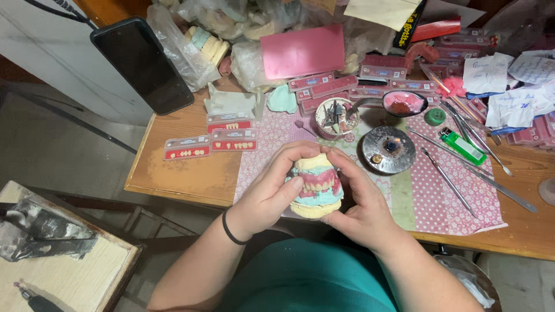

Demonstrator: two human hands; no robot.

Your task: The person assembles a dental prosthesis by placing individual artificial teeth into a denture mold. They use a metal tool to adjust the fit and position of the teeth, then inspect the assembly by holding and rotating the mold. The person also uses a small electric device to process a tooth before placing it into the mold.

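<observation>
Head view looks down on a wooden table (191,173) and on two bare hands that meet in the middle, just over the near edge. Between them is a dental model (315,186): two pale yellow plaster casts, one above the other, with pink wax, a row of teeth and some blue-green material in the middle. The left hand (272,193) is clamped on the model from its left side, thumb on the front, fingers curled over the top (a black band sits on that wrist). The right hand (358,199) is closed on the model from the other side, and its fingertips touch those of the left hand on top.

Under and behind the hands lies a pink flowered cloth (451,202). On it, beyond the hands, stand a small cup of metal burs (337,117) and a round metal burner (388,149), near each other. A green lighter (461,147) and several thin metal instruments (448,181) lie to the right. Cards of artificial teeth (211,143) lie to the left on bare wood. A black phone (143,65) leans at the far left corner.
</observation>
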